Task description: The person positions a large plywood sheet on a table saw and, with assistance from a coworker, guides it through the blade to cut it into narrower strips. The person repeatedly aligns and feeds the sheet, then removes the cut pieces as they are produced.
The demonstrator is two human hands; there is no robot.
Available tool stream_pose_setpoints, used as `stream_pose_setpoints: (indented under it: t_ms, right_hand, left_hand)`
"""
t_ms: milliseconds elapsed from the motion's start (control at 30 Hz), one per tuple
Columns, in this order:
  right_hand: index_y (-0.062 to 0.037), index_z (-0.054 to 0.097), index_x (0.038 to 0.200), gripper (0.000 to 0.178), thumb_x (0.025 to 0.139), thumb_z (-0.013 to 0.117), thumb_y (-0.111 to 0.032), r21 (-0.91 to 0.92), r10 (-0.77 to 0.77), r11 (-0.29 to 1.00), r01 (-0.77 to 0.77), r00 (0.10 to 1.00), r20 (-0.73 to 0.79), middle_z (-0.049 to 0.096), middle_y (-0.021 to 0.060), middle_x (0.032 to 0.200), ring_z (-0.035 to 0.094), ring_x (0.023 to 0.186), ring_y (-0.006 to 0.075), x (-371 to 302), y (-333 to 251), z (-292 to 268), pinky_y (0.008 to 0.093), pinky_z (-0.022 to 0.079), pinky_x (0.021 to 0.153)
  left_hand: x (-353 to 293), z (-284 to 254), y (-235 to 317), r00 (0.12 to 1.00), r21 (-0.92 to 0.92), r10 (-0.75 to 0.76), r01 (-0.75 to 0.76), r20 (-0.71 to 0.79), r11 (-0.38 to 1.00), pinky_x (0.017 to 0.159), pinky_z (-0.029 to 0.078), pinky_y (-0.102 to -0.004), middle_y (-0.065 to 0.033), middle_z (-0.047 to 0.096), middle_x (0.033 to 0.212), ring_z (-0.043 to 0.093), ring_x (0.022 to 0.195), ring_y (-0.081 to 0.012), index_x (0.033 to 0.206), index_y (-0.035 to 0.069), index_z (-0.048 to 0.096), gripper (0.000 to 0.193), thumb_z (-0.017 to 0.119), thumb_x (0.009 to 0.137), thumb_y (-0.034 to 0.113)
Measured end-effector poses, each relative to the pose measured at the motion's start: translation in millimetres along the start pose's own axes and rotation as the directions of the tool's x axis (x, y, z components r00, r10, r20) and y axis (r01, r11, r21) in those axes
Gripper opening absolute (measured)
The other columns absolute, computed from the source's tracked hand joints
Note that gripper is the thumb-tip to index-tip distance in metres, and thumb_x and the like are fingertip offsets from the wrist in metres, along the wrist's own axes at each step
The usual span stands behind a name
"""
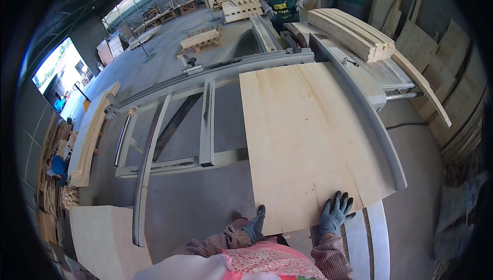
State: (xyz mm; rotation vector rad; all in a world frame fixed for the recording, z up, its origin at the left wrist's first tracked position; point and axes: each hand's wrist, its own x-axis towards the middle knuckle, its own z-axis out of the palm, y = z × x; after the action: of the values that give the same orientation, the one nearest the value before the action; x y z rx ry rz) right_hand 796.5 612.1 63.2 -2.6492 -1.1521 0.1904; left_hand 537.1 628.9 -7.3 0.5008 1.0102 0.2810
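Note:
A large plywood sheet [300, 126] lies flat on a sliding table saw, along the long grey metal rail [367, 110]. My right hand [335, 217], in a grey-blue glove with dark fingertips, rests on the sheet's near right edge with its fingers spread. At the near left corner, my left hand [254, 225], gloved alike, is closed on the sheet's edge; one dark fingertip points upward and the fingers underneath are hidden. The saw's open grey frame [207, 126] extends left of the sheet.
A co-worker in a green apron [282, 6] stands beyond the saw. Stacked wooden strips [354, 33] lie on the far right bed, with one long curved-looking strip [423, 85] overhanging. Boards [97, 131] are piled at left; a pale panel [105, 236] sits near left.

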Motion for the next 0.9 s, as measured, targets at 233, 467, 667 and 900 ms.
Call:
stream_pose_setpoints:
  t_ms: [233, 467, 667, 900]
  right_hand:
    - [-0.023, 0.051, 0.126, 0.045, 0.082, 0.053, -0.036, -0.004, -0.006, 1.0, 0.006, 0.998, -0.061, 0.034, 0.0045, 0.142, 0.02, 0.135, 0.028, 9, -17, 0, 0.0654, 0.0, 0.101]
    - [-0.0213, 0.049, 0.128, 0.046, 0.084, 0.05, -0.037, -0.024, -0.023, 0.999, 0.023, 1.0, -0.013, 0.031, 0.0046, 0.143, 0.018, 0.135, 0.0289, 18, -34, -2, 0.0681, 0.003, 0.099]
    - [-0.0216, 0.046, 0.13, 0.047, 0.086, 0.048, -0.038, -0.02, -0.003, 1.0, 0.004, 1.0, 0.022, 0.03, 0.004, 0.144, 0.018, 0.136, 0.0279, 32, -57, 4, 0.0679, 0.005, 0.099]
    - [-0.023, 0.046, 0.13, 0.047, 0.086, 0.048, -0.039, -0.032, 0.011, 0.999, -0.01, 1.0, 0.021, 0.029, 0.0029, 0.144, 0.017, 0.136, 0.0265, 28, -65, 13, 0.0674, 0.006, 0.1]
  left_hand:
    - [8, -52, -35, 0.836, 0.804, 0.549, -0.319, -0.01, 0.502, 0.102, 0.033, -0.0402, -0.0102, 0.044, 0.133, 0.046, 0.116, -0.0274, 0.135, 0.008, 0.033, 0.072, 0.037, 0.087, 0.062]
    - [-2, -7, 42, 0.928, -0.204, -0.164, 0.099, -0.334, 0.974, 0.096, 0.038, -0.0432, -0.01, 0.046, 0.128, 0.047, 0.113, -0.0261, 0.134, 0.014, 0.034, 0.079, 0.041, 0.079, 0.071]
    - [-12, 8, 73, 0.915, 0.043, 0.042, -0.027, -0.402, 0.999, 0.093, 0.035, -0.0461, -0.0073, 0.038, 0.131, 0.037, 0.117, -0.0244, 0.134, 0.016, 0.03, 0.079, 0.042, 0.078, 0.07]
    - [18, -35, 55, 0.982, -0.037, -0.021, 0.014, -0.188, 0.999, 0.109, 0.009, -0.0535, -0.0079, 0.017, 0.148, 0.012, 0.134, -0.0319, 0.141, 0.014, 0.021, 0.08, 0.045, 0.081, 0.062]
